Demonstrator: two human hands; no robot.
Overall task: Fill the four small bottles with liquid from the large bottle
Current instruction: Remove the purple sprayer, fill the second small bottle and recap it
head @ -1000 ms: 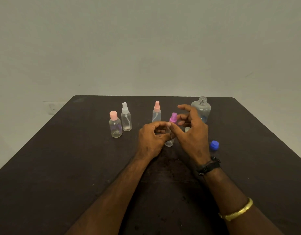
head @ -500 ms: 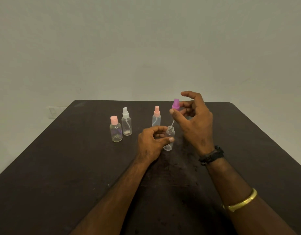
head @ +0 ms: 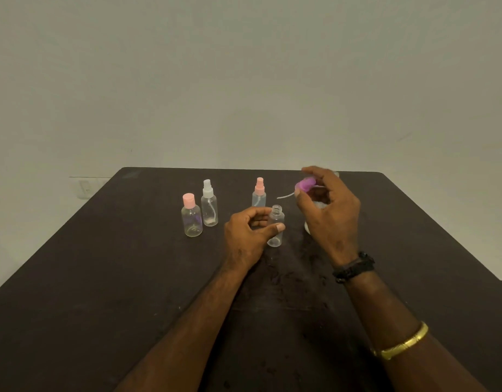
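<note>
Uncapped small bottle [head: 276, 224]: light and tippy, standing mid-surface [head: 131, 278].
Fingers of the left hand [head: 250, 233] pinch its clear body mid-height; fingers of the right hand [head: 332, 219] grasp the purple spray cap [head: 306, 184], raised to its right. Thin plastic probably flexes, so grip gently.

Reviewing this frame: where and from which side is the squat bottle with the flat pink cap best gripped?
Probably round the squat bottle at its clear body, from the near left: it stands upright, and the white-topped spray bottle crowds its far right.
</note>
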